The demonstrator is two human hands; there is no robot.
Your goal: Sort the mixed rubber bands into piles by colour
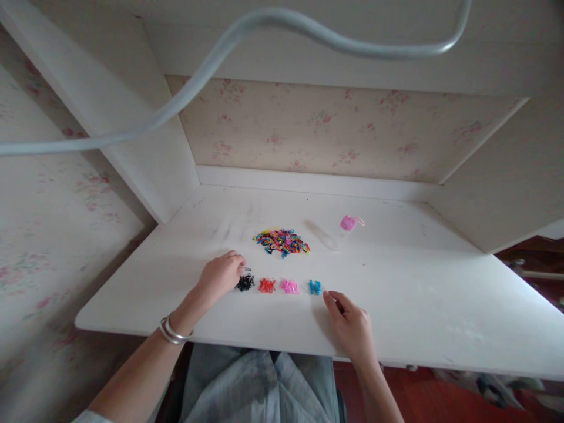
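Observation:
My left hand (pixel 222 271) is closed in a pinch on a small black elastic band (pixel 247 269), above a heap of black elastic bands (pixel 245 283). To the right of that heap, in a row, lie red bands (pixel 267 285), pink bands (pixel 289 286) and blue bands (pixel 314 287). My right hand (pixel 350 323) rests on the desk just right of the blue group, thumb and forefinger pressed together; whatever is between them is too small to make out. Behind the row sits a mixed pile of many-coloured elastic bands (pixel 282 241).
A clear, elongated plastic container (pixel 324 237) lies right of the mixed pile. Farther back is a pink piece with a loop (pixel 349 222). White side panels flank the white desk (pixel 423 294), and a pale cable (pixel 273 16) hangs across the top of the view.

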